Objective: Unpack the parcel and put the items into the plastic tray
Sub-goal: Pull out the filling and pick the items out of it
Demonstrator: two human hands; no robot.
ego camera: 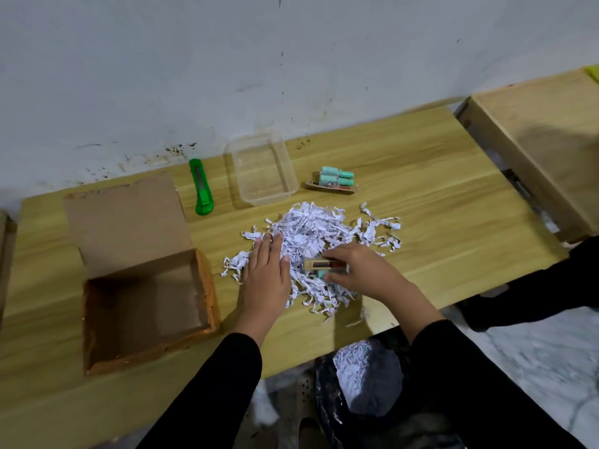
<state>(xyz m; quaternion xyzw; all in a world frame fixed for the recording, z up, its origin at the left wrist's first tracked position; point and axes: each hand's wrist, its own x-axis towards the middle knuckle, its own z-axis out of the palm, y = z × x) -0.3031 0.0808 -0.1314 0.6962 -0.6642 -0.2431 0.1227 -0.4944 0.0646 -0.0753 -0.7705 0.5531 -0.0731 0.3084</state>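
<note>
While the small packet [325, 265] is gripped in curled fingers by the right hand [355, 270] atop the shredded paper [311, 231], pressed down by the flat, straight-fingered left hand [267, 270], it is best lifted free of strips and set into the plastic tray [293, 189] beyond.

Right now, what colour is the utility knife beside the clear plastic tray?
The utility knife is bright green; head view shows it best.

The person wore 2 long black sleeves of plain, matte cloth. The left sleeve [207, 393] ended in a soft rounded cuff just above the wrist. The right sleeve [470, 384] stopped higher, on the forearm. Beyond the cuffs the left hand [265, 273] and right hand [359, 270] were bare.
</note>
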